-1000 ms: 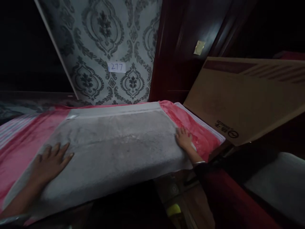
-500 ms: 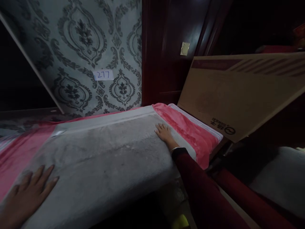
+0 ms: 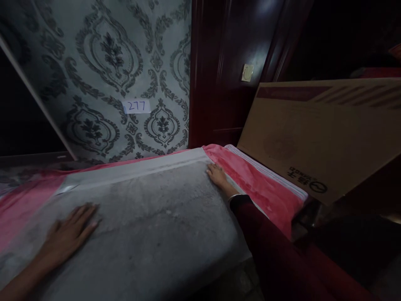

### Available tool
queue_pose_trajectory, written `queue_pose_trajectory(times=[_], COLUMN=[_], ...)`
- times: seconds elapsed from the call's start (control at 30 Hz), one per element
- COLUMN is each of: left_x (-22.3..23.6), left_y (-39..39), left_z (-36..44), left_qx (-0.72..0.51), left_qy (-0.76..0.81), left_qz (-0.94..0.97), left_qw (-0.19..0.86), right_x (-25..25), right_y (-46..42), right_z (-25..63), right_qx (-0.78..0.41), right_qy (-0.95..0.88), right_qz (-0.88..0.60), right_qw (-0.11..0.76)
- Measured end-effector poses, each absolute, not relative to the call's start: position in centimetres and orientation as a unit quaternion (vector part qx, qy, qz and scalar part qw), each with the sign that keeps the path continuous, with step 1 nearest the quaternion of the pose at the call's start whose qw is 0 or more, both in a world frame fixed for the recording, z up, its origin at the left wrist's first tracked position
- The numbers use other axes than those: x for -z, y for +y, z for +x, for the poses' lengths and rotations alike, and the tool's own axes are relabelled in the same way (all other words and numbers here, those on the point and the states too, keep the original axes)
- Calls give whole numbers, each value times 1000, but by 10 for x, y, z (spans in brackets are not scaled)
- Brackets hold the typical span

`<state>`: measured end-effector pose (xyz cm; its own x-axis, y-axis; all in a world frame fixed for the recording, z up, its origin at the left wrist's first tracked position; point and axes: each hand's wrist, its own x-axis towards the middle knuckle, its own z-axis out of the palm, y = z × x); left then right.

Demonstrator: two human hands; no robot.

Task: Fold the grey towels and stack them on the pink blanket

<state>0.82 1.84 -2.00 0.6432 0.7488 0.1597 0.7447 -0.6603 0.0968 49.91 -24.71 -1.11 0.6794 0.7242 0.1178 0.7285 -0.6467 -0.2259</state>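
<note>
A grey plush cloth with a pale band along its far edge lies spread over a pink cloth. On its left part rests my left hand, fingers stretched and palm down, slightly blurred. My right hand lies flat near the cloth's far right corner, its fingers apart. Neither hand grips anything. A small shiny tag shows at the far left corner of the grey cloth. Striped fabric shows beneath the pink cloth at the right.
A large cardboard box leans at the right, beside the pink cloth. Patterned wallpaper with a paper label reading 277 rises behind. A dark red wooden panel adjoins it, and a dark screen stands at the left.
My right hand has slid from the right edge of the grey cloth to its far right corner. My left hand has shifted over the cloth, lately forward and right. The view has turned somewhat.
</note>
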Motion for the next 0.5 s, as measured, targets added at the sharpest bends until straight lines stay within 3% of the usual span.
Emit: queue_pose_trajectory(times=[0.17,0.5], left_x=[27,40], left_y=[25,48], left_z=[35,23], left_qx=[-72,-52], left_qy=[407,395], left_qz=[911,917], left_qw=[11,25], right_x=[18,22], right_y=[-236,-235], right_z=[515,545], right_qx=[-37,-44], right_qy=[-467,-407], right_qz=[-878,-909], right_qw=[96,74])
